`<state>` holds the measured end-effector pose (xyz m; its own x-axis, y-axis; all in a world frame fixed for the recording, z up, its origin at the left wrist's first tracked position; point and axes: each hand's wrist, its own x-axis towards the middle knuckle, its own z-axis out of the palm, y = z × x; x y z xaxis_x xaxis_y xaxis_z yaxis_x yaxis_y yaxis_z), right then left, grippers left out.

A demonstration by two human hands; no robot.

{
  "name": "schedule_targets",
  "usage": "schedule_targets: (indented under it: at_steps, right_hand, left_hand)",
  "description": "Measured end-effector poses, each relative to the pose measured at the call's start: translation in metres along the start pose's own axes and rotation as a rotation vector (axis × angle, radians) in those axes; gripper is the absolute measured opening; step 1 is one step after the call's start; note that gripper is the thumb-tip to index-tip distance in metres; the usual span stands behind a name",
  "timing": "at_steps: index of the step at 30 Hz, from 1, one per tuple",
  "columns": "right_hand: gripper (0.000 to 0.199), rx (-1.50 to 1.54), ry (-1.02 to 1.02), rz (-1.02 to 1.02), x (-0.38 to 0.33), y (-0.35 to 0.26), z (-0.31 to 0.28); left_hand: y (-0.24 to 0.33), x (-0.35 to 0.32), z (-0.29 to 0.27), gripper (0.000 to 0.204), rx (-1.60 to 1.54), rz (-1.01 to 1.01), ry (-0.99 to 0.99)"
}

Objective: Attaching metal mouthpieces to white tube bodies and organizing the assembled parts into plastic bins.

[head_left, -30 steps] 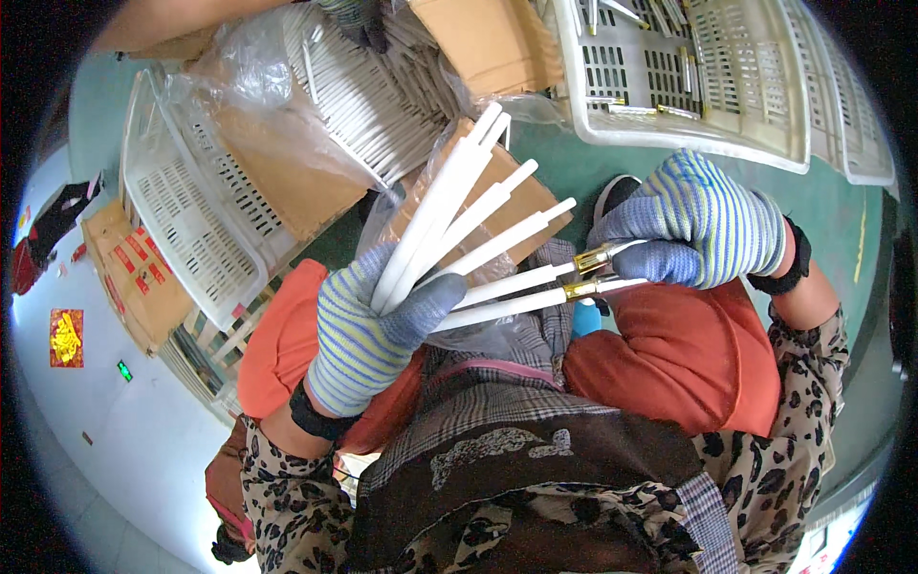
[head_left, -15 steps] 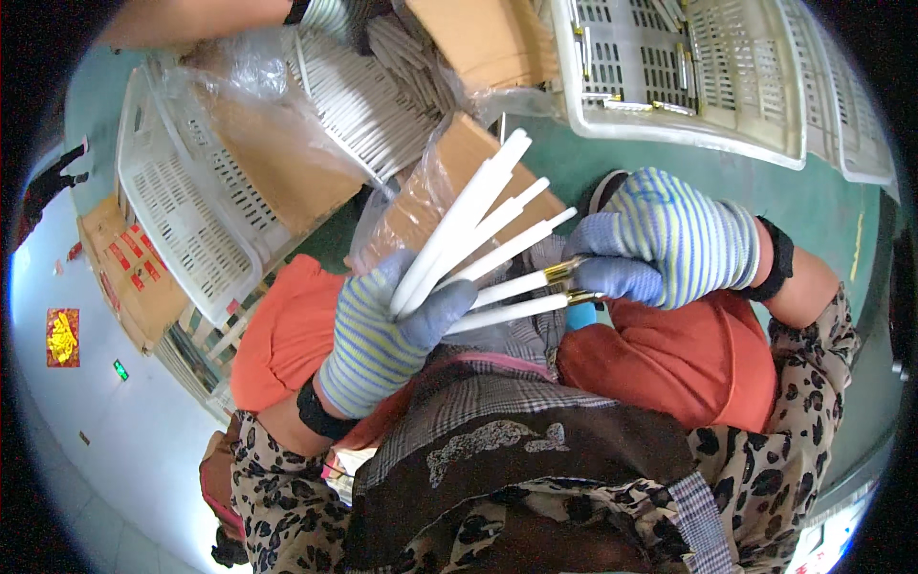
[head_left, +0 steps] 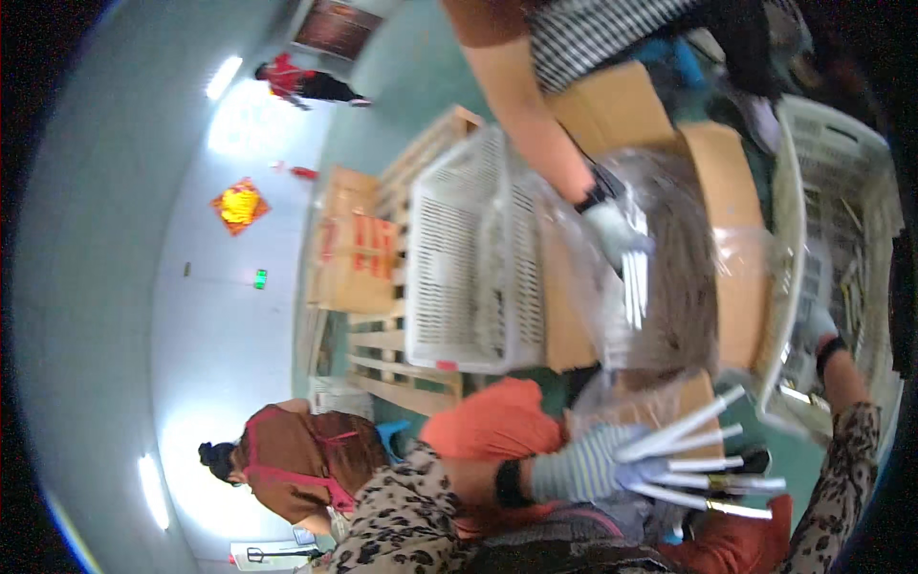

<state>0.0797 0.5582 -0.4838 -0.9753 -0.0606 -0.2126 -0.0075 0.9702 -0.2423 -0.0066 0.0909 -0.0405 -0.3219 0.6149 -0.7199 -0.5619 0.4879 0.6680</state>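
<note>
My left hand point(head_left: 593, 464), in a blue-and-yellow striped glove, is closed round a fan of several slim white sticks point(head_left: 684, 421). Gold-coloured metal pieces show on the lower ones. At the right, my gloved right hand point(head_left: 816, 327) reaches into a whitish slotted plastic crate point(head_left: 782, 239). Motion blurs its fingers, so their hold does not show. Small gold-and-white pieces point(head_left: 851, 282) lie in that crate. In front of me stands an open cardboard box point(head_left: 571, 325) with a plastic liner. Over the box, a co-worker's gloved hand point(head_left: 617, 234) grips a few white sticks point(head_left: 635, 287).
Another slotted crate point(head_left: 459, 359) rests on a wooden pallet point(head_left: 382, 340) left of the box, beside a brown carton point(head_left: 359, 244). Box flaps point(head_left: 732, 191) stick out toward the right crate. A person in brown point(head_left: 277, 459) is at the lower left.
My right hand has left the gold-ended sticks and moved right into the crate. My left hand still holds its fan of sticks. The view has swung left and tilted.
</note>
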Motion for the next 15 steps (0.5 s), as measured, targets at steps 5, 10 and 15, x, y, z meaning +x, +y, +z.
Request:
schedule_targets:
  at_steps: [5,10,15]
  right_hand:
    - [0.022,0.766,0.011,0.675,0.091,-0.07,0.044]
    - [0.021,0.567,-0.044,0.416,0.133,-0.157,-0.04]
    - [0.038,0.396,0.048,0.415,0.069,-0.118,-0.085]
  left_hand:
    - [0.01,-0.013,0.008,0.026,0.159,0.073,0.092]
    - [-0.012,-0.013,0.004,0.023,0.295,0.21,0.252]
    - [-0.053,0.013,-0.001,0.028,-0.065,0.38,0.113]
